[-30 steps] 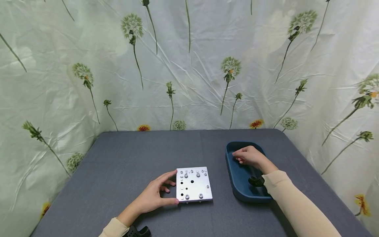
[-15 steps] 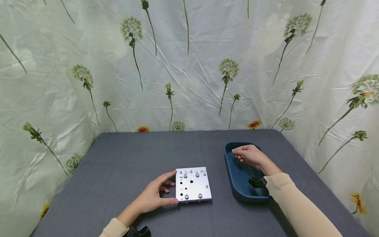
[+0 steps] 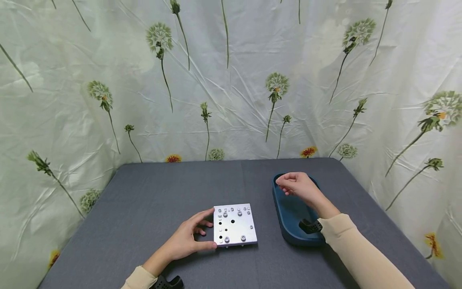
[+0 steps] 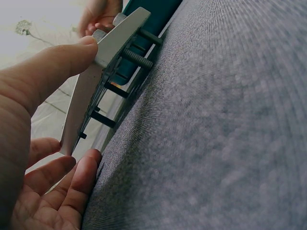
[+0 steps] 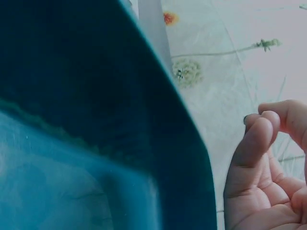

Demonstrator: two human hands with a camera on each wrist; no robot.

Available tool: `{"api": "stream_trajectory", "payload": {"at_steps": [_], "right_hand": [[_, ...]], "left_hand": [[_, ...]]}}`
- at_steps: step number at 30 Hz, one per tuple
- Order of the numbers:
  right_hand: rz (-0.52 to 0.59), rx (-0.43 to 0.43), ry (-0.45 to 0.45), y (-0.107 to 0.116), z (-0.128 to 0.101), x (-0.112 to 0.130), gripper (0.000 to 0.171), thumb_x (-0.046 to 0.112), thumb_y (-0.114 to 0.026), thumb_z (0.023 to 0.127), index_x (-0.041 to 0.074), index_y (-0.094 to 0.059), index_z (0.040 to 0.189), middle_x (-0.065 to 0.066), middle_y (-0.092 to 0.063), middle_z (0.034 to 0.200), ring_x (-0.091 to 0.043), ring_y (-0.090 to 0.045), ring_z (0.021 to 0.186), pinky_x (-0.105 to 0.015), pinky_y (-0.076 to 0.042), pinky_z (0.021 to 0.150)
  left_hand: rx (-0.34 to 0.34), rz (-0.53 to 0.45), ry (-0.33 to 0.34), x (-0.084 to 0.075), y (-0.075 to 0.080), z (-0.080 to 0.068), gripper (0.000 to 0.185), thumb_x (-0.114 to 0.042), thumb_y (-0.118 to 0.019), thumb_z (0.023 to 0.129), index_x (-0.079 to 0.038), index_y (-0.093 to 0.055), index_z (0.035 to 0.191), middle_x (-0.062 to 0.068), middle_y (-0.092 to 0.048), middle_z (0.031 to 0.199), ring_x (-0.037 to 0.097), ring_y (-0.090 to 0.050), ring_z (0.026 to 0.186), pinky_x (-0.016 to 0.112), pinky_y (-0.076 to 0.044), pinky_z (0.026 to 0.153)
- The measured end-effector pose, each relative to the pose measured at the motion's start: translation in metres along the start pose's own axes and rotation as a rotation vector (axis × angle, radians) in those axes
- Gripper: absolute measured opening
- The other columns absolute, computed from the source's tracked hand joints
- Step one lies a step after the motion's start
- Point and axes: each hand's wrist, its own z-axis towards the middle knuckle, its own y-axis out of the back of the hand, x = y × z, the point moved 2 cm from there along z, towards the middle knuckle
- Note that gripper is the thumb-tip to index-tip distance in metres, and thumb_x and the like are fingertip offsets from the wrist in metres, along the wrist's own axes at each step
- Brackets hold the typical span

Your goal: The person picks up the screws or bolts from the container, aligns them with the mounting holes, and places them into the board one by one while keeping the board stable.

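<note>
Dandelion-print sheet (image 3: 231,80) hangs as backdrop round a grey cloth table (image 3: 162,188); metal plate (image 3: 234,224) lies flat mid-table, raised off the cloth on bolts underneath, blue tray (image 3: 288,228) just right of it. Left hand (image 3: 187,241) at plate's left edge, thumb + fingers clamped on the edge, prob. to steady it. Right hand (image 3: 297,186) hovers over tray's far end, fingertips (image 5: 254,139) pinched together w/ a small dark bit between, can't tell what.
</note>
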Motion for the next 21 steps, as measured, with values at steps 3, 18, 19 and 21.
{"api": "stream_trajectory", "payload": {"at_steps": [3,18,19,21], "right_hand": [[-0.007,-0.028,0.037,-0.004,-0.003,0.005,0.037,0.023,-0.072,0.105,-0.011,-0.070,0.119,0.001,-0.073,0.086,-0.011,-0.067,0.075,-0.025,-0.061,0.074],[0.016,-0.058,0.200,-0.030,-0.012,0.024,0.023,0.012,-0.077,0.099,-0.008,-0.069,0.108,0.000,-0.072,0.076,-0.013,-0.066,0.068,-0.031,-0.063,0.072],[0.012,-0.055,0.207,-0.031,-0.013,0.025,0.023,0.012,-0.077,0.098,-0.008,-0.069,0.108,0.001,-0.072,0.076,-0.015,-0.067,0.068,-0.033,-0.064,0.073],[0.004,-0.049,0.218,-0.035,-0.013,0.026,0.023,0.012,-0.078,0.098,-0.007,-0.070,0.107,0.001,-0.073,0.076,-0.017,-0.068,0.069,-0.034,-0.064,0.073]], "left_hand": [[-0.001,0.001,0.001,0.000,0.000,0.000,0.095,-0.039,-0.093,0.085,-0.016,-0.046,0.163,0.012,-0.056,0.158,0.020,-0.067,0.122,0.026,-0.057,0.091],[0.001,0.012,0.008,-0.002,-0.001,0.000,0.096,-0.038,-0.094,0.084,-0.015,-0.045,0.163,0.014,-0.055,0.158,0.018,-0.067,0.122,0.025,-0.057,0.091],[0.000,0.015,0.007,-0.002,-0.001,0.000,0.096,-0.038,-0.094,0.084,-0.015,-0.045,0.163,0.014,-0.055,0.158,0.018,-0.067,0.121,0.025,-0.057,0.090],[0.002,0.014,0.010,-0.003,0.000,0.000,0.096,-0.038,-0.094,0.084,-0.015,-0.045,0.164,0.013,-0.055,0.158,0.018,-0.067,0.122,0.025,-0.057,0.090]]}}
